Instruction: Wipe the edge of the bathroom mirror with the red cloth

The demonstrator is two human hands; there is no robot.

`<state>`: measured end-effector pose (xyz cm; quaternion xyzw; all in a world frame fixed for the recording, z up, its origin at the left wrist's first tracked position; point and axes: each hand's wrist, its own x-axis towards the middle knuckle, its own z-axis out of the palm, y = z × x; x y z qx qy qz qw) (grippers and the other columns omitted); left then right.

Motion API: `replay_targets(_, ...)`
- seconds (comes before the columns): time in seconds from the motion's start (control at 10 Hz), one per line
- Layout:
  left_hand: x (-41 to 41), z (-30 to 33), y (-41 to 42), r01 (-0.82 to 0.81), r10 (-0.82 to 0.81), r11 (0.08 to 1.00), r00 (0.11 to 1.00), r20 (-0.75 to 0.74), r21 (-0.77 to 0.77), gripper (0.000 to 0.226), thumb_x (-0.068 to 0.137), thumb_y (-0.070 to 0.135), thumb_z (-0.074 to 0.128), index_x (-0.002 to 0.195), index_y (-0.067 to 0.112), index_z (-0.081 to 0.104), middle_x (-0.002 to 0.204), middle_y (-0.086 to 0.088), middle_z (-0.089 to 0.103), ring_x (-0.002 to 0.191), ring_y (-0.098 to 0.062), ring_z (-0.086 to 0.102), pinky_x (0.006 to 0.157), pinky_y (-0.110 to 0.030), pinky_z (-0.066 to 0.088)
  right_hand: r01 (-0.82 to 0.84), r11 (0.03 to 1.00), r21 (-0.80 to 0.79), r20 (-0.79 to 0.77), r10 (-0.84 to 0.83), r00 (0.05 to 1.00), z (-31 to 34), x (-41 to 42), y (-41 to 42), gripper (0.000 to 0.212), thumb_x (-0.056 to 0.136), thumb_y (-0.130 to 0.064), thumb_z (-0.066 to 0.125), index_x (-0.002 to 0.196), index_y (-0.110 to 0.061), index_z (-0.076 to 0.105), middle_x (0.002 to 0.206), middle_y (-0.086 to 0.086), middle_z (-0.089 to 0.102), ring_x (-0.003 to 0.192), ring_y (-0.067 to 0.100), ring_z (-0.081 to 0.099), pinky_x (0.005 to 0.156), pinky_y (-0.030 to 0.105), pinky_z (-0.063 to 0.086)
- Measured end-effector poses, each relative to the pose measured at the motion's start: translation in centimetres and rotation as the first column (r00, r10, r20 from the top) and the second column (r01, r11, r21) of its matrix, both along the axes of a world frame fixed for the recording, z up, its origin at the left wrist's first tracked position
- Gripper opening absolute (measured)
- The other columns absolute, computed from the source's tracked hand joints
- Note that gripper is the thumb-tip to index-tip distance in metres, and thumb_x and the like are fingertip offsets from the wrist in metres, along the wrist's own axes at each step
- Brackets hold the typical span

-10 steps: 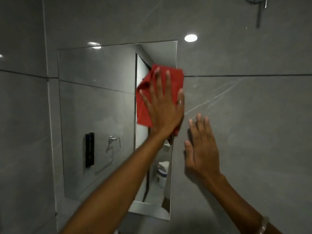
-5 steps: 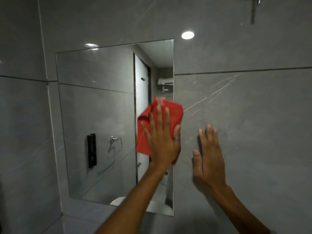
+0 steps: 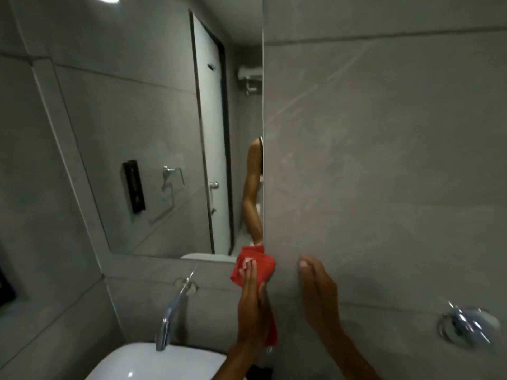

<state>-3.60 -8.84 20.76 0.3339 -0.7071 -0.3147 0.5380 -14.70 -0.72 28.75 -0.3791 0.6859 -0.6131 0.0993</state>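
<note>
The bathroom mirror (image 3: 153, 127) is set into the grey tiled wall, and its right edge runs straight down the middle of the view. My left hand (image 3: 253, 305) presses the red cloth (image 3: 260, 266) flat against the wall at the mirror's bottom right corner. Part of the cloth hangs down behind my wrist. My right hand (image 3: 319, 294) lies flat on the grey tile just right of the cloth, fingers together and holding nothing. My arm shows reflected in the mirror along its right edge.
A chrome tap (image 3: 171, 315) sticks out of the wall below the mirror, over a white basin (image 3: 153, 363). A chrome wall valve (image 3: 466, 323) sits at the lower right. The mirror reflects a door, a towel ring and a black holder.
My left hand has slid the red cloth down the mirror's right edge from near the top to the bottom corner. My right hand has moved down the wall beside it, and the view has tilted downward.
</note>
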Motion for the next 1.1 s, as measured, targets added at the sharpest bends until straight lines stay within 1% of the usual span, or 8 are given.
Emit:
replay_targets(0.1, -0.4, 0.0, 2.8, 0.087, -0.087, 0.996, 0.996, 0.034, 0.004, 0.061, 0.110, 0.022, 0.043, 0.159, 0.036, 0.010, 0.169, 0.021, 0.008, 0.159, -0.011, 0.016, 0.128, -0.021, 0.015, -0.383, 0.917, 0.110, 0.604, 0.244, 0.759, -3.1, 1.0, 1.5, 0.034, 0.104, -0.040, 0.053, 0.108, -0.012, 0.073, 0.111, 0.014, 0.074, 0.088, 0.018, 0.072, 0.090, 0.034, 0.057)
replay_targets(0.3, -2.1, -1.2, 5.6, 0.065, -0.094, 0.994, 0.900, 0.426, 0.082, 0.071, 0.098, 0.054, 0.019, 0.160, 0.031, -0.007, 0.165, 0.014, -0.016, 0.156, -0.012, -0.018, 0.129, -0.039, -0.011, -0.381, 0.905, -0.187, 0.886, 0.323, 0.332, -5.9, 1.5, 3.4, 0.042, 0.098, -0.049, 0.057, 0.122, -0.021, 0.079, 0.130, 0.008, 0.076, 0.111, 0.020, 0.077, 0.101, 0.039, 0.058)
replay_targets(0.4, -0.9, -2.9, 5.1, 0.104, -0.194, 0.858, 0.972, 0.132, 0.502, 0.095, 0.087, 0.073, 0.041, 0.165, 0.032, 0.005, 0.173, 0.011, -0.002, 0.160, -0.012, 0.002, 0.130, -0.038, 0.002, -0.395, 0.908, -0.139, 0.922, 0.264, 0.284, -9.1, -0.2, 4.4, 0.038, 0.099, -0.045, 0.060, 0.112, -0.016, 0.080, 0.117, 0.011, 0.080, 0.100, 0.025, 0.081, 0.094, 0.044, 0.059)
replay_targets(0.5, 0.3, -6.3, 5.7, 0.302, -0.303, 0.413, 0.935, -0.183, 0.860, 0.086, 0.083, 0.071, 0.063, 0.152, 0.022, 0.047, 0.156, -0.009, 0.053, 0.135, -0.019, 0.059, 0.115, -0.043, 0.047, -0.379, 0.925, -0.040, 0.947, 0.156, 0.281, -12.9, -1.8, 5.8, 0.026, 0.098, -0.033, 0.065, 0.111, -0.014, 0.078, 0.109, 0.011, 0.082, 0.093, 0.025, 0.082, 0.081, 0.041, 0.065)
replay_targets(0.6, 0.9, -10.5, 7.7, 0.270, -0.335, 0.081, 0.914, -0.229, 0.959, 0.048, 0.097, 0.048, 0.065, 0.132, 0.016, 0.068, 0.131, -0.014, 0.072, 0.117, -0.028, 0.071, 0.093, -0.041, 0.061, -0.447, 0.884, 0.136, 0.949, 0.013, 0.315, -17.0, -3.3, 6.9, 0.018, 0.094, -0.016, 0.067, 0.108, -0.012, 0.077, 0.098, 0.010, 0.082, 0.081, 0.024, 0.081, 0.070, 0.035, 0.066)
replay_targets(0.7, 0.1, -14.8, 10.0, 0.145, -0.366, 0.117, 0.926, -0.093, 0.982, 0.029, 0.094, 0.019, 0.074, 0.122, 0.022, 0.068, 0.131, -0.016, 0.070, 0.106, -0.024, 0.074, 0.086, -0.044, 0.063, -0.466, 0.814, 0.347, 0.891, -0.131, 0.435, -21.7, -4.7, 7.6, 0.036, 0.092, -0.001, 0.059, 0.126, -0.008, 0.067, 0.098, 0.010, 0.074, 0.081, 0.024, 0.070, 0.072, 0.034, 0.058)
replay_targets(0.9, -2.5, -21.4, 13.0, -0.041, -0.331, 0.167, 0.939, 0.095, 0.985, 0.071, 0.092, -0.004, 0.071, 0.152, 0.022, 0.043, 0.147, -0.009, 0.055, 0.132, -0.030, 0.056, 0.099, -0.055, 0.057, -0.456, 0.748, 0.481, 0.845, -0.259, 0.467, -30.5, -6.8, 8.4, 0.052, 0.092, 0.005, 0.057, 0.144, -0.002, 0.058, 0.119, 0.021, 0.070, 0.091, 0.029, 0.067, 0.096, 0.047, 0.055)
replay_targets(1.1, -2.5, -22.8, 15.3, -0.142, -0.467, 0.439, 0.808, 0.360, 0.887, 0.060, 0.105, 0.019, 0.058, 0.159, 0.016, 0.033, 0.156, -0.012, 0.047, 0.145, -0.031, 0.045, 0.108, -0.030, 0.040, -0.372, 0.492, 0.787, 0.447, -0.041, 0.894, -33.0, -6.9, 9.3, 0.058, 0.109, -0.031, 0.043, 0.161, -0.011, 0.029, 0.161, 0.016, 0.043, 0.146, 0.037, 0.047, 0.123, 0.047, 0.037)
